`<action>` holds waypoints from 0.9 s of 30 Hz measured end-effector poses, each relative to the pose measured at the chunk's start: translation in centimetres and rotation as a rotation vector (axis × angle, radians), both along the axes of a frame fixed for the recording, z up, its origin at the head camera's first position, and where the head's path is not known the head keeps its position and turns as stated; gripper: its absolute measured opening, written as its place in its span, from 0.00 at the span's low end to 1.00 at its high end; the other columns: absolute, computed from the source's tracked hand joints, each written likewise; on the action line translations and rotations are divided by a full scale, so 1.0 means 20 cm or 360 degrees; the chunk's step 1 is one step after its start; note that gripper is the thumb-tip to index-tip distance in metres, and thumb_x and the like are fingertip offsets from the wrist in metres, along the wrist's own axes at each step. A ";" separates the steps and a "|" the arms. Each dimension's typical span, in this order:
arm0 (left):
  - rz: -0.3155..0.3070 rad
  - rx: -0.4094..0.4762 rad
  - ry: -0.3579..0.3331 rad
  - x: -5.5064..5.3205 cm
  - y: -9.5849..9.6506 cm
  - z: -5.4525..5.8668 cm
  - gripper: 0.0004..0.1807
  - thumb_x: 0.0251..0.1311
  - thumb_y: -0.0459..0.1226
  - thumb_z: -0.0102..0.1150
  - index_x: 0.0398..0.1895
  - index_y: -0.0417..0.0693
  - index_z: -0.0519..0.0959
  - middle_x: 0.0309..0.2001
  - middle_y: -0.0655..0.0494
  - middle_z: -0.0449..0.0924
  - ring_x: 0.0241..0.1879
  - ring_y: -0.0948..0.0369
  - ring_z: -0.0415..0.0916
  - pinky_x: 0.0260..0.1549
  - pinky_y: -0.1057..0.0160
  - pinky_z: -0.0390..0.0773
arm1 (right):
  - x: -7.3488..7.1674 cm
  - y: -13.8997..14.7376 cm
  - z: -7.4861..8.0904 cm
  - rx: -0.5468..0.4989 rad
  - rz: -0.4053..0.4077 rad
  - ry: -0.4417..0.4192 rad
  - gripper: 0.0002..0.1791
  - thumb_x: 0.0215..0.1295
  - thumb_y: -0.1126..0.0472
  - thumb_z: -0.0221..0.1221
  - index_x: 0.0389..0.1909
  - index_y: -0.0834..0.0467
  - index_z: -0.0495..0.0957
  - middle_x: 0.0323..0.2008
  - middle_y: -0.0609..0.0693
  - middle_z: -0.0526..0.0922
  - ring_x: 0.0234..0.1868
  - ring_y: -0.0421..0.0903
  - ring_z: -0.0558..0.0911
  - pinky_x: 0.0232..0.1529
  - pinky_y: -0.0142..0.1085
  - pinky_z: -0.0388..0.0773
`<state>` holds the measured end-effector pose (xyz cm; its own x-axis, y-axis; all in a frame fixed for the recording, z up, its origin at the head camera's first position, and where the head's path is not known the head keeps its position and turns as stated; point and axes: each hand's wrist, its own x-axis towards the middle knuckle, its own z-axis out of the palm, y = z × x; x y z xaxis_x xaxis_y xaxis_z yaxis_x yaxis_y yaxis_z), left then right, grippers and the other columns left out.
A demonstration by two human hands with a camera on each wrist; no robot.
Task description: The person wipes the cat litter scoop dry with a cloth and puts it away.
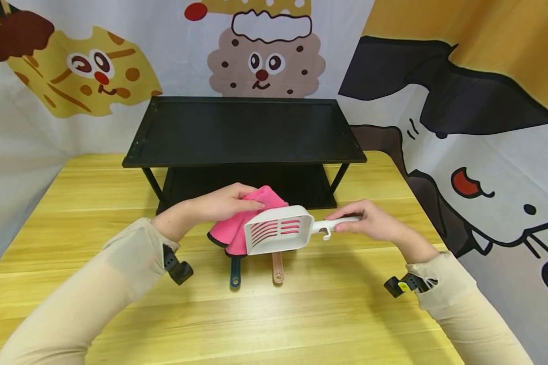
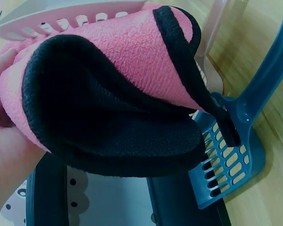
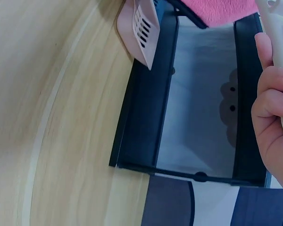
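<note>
My left hand (image 1: 226, 204) grips a pink cloth (image 1: 230, 230) with black edging. In the left wrist view the cloth (image 2: 132, 61) is folded over, its dark underside showing. My right hand (image 1: 370, 220) holds a white slotted litter scoop (image 1: 305, 230) by its handle, the scoop's basket tilted up against the cloth. Pink shows through the slots. Below them, a blue litter scoop (image 2: 252, 110) and a pale pink litter scoop (image 3: 127, 35) lie at the shelf's front edge. The head view shows only their handles, pointing toward me; the cloth and white scoop hide the rest.
A black two-tier shelf (image 1: 246, 132) stands at the back of the wooden table (image 1: 274, 319), its lower tier (image 3: 146, 108) just beyond my hands. A curtain with cartoon prints (image 1: 173, 56) hangs behind and along both sides.
</note>
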<state>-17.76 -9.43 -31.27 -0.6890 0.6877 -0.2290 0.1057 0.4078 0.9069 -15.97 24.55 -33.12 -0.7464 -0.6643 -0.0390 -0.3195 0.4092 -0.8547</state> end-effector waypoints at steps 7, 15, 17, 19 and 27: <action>0.0031 0.0041 -0.0020 0.00 -0.04 0.00 0.11 0.66 0.40 0.50 0.43 0.41 0.76 0.39 0.49 0.79 0.30 0.57 0.80 0.30 0.66 0.80 | 0.01 0.07 0.02 -0.0017 -0.0078 -0.0018 0.10 0.58 0.66 0.61 0.41 0.54 0.83 0.30 0.37 0.79 0.17 0.35 0.64 0.16 0.28 0.63; 0.0110 0.0066 0.0023 0.00 -0.11 0.03 0.14 0.67 0.39 0.49 0.49 0.41 0.74 0.39 0.46 0.77 0.31 0.58 0.79 0.35 0.64 0.81 | 0.01 0.18 0.04 -0.0118 -0.0128 -0.0037 0.19 0.61 0.70 0.57 0.41 0.40 0.82 0.29 0.37 0.82 0.17 0.40 0.65 0.14 0.34 0.59; 0.0164 0.0074 0.0081 0.00 -0.13 0.03 0.15 0.67 0.39 0.49 0.54 0.43 0.72 0.42 0.47 0.77 0.34 0.57 0.79 0.36 0.63 0.81 | 0.00 0.21 0.05 -0.0145 -0.0147 -0.0050 0.20 0.63 0.71 0.55 0.42 0.41 0.81 0.29 0.38 0.83 0.16 0.41 0.64 0.14 0.36 0.58; 0.0225 0.0078 0.0150 0.00 -0.15 0.04 0.15 0.67 0.39 0.50 0.55 0.46 0.71 0.42 0.47 0.77 0.35 0.56 0.79 0.36 0.63 0.81 | 0.00 0.23 0.07 -0.0173 -0.0176 -0.0075 0.20 0.64 0.71 0.53 0.42 0.42 0.81 0.27 0.40 0.83 0.15 0.43 0.64 0.13 0.38 0.56; 0.0426 0.0048 0.0355 0.00 -0.23 0.05 0.10 0.65 0.40 0.53 0.42 0.43 0.74 0.33 0.47 0.74 0.31 0.56 0.76 0.32 0.65 0.78 | -0.03 0.21 0.15 -0.0629 -0.0375 -0.0354 0.12 0.69 0.69 0.47 0.37 0.55 0.79 0.24 0.46 0.84 0.15 0.38 0.68 0.14 0.33 0.55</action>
